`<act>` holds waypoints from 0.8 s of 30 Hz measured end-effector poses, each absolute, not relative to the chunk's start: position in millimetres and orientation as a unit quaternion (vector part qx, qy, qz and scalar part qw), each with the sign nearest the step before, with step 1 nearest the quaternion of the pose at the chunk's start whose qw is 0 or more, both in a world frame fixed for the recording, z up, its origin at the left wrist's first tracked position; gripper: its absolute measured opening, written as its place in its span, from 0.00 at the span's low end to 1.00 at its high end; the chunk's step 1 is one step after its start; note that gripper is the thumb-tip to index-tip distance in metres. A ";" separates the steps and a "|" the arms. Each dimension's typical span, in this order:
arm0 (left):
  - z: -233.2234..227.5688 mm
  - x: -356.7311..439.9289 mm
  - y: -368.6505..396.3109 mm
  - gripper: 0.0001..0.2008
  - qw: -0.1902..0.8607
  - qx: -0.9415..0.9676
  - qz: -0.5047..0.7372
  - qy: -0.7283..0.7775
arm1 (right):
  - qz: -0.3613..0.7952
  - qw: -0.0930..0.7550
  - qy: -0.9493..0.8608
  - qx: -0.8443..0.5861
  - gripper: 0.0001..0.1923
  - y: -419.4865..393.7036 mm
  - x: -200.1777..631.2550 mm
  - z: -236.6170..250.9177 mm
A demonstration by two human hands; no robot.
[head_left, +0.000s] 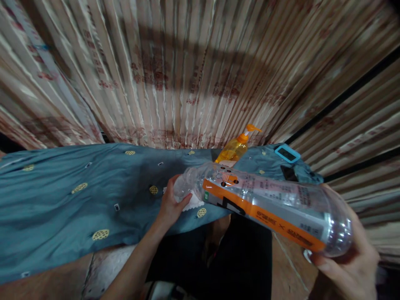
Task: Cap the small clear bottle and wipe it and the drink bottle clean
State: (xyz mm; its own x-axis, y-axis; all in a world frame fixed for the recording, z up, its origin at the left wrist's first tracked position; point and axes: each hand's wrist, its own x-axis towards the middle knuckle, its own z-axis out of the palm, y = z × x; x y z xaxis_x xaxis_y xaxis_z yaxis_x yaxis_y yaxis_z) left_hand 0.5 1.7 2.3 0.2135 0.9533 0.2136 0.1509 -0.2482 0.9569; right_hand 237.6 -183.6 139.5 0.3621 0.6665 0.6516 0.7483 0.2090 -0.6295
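My right hand point(350, 262) grips the base of a large clear plastic bottle point(265, 204) with an orange and grey label, held nearly level with its neck pointing left. My left hand point(170, 206) is at the bottle's neck end, its fingers closed around the mouth together with a white cloth point(193, 202). Both hang just over the near edge of a teal cloth point(78, 196) with yellow dots that covers a surface.
An orange pump dispenser bottle point(236, 148) stands on the teal cloth behind the clear bottle. A small dark object with a light blue frame point(287, 153) lies to its right. A pleated patterned curtain point(187, 75) fills the background. Dark floor lies below.
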 end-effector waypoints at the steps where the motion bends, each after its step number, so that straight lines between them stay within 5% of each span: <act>1: 2.2 0.5 2.0 0.27 0.436 0.644 0.456 0.433 | -0.023 0.542 -0.563 -0.624 0.42 -183.3 237.3 139.8; 24: 1.8 1.1 1.2 0.27 0.430 0.652 0.454 0.428 | -0.044 0.527 -0.581 -0.618 0.43 -180.5 241.8 150.6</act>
State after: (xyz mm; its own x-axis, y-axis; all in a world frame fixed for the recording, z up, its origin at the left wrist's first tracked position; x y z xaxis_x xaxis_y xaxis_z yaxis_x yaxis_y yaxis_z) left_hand 1.1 1.2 1.8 0.2199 0.9495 0.2237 0.1673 -0.2626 0.9503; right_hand 241.8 -180.5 150.6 0.3203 0.6728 0.6669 0.7654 0.2311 -0.6007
